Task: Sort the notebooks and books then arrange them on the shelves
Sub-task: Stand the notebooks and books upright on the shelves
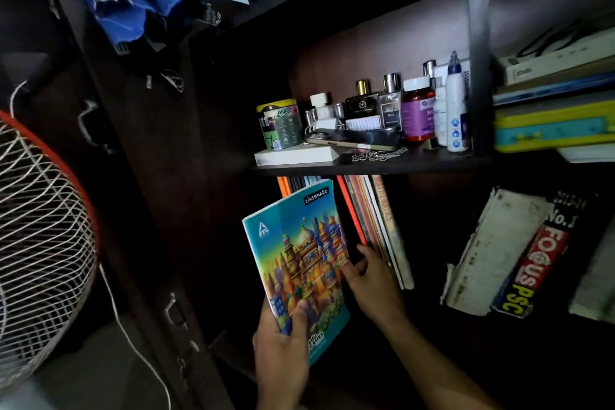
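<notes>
— Teal notebook [301, 263], bright city picture on the cover: which step is this?

— Shelving, I'd say. The left hand [283, 343] grips its bottom edge, thumb on the cover, holding it upright just left of the right hand [372, 286].

— And that one?

— Fingers curled against the standing books [376, 226], seemingly parting them. Next, slide the notebook into the gap above the fingers.

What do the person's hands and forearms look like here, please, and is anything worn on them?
Both are bare. The left hand and right hand show no gloves, rings, or watch, and no sleeve covers either forearm as far as the frame shows. The dim light hides finer detail.
</notes>
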### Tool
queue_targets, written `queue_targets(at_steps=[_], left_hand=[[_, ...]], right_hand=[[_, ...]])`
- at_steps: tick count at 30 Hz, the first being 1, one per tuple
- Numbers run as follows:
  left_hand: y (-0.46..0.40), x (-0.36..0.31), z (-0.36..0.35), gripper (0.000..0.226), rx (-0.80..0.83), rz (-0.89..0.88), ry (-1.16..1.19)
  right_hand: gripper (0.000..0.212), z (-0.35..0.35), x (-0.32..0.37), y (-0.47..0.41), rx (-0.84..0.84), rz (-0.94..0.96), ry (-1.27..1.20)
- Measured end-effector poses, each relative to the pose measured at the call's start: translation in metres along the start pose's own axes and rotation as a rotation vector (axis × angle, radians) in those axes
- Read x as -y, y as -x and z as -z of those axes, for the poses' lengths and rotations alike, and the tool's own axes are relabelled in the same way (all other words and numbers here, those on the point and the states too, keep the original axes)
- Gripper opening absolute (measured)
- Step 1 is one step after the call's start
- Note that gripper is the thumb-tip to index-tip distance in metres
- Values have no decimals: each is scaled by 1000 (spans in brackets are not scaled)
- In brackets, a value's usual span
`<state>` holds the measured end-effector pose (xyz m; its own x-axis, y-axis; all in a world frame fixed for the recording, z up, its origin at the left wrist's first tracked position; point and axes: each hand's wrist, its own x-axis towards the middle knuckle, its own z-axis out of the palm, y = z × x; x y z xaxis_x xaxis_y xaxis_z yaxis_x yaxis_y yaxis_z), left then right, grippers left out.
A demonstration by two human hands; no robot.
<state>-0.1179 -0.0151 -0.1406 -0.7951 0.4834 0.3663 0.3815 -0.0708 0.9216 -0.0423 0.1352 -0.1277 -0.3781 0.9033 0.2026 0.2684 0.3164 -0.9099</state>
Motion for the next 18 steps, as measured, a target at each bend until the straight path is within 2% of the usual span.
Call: queue_targets(at_steps=[10,18], left_hand=[[-11,-3,-10,34,102,-50,-51],[-2,-11,-29,37,136,-4,2]], right_hand=[[54,-1,-2,-6,-88,-8,49],[69,-5,-8,-5,-26,90,42]])
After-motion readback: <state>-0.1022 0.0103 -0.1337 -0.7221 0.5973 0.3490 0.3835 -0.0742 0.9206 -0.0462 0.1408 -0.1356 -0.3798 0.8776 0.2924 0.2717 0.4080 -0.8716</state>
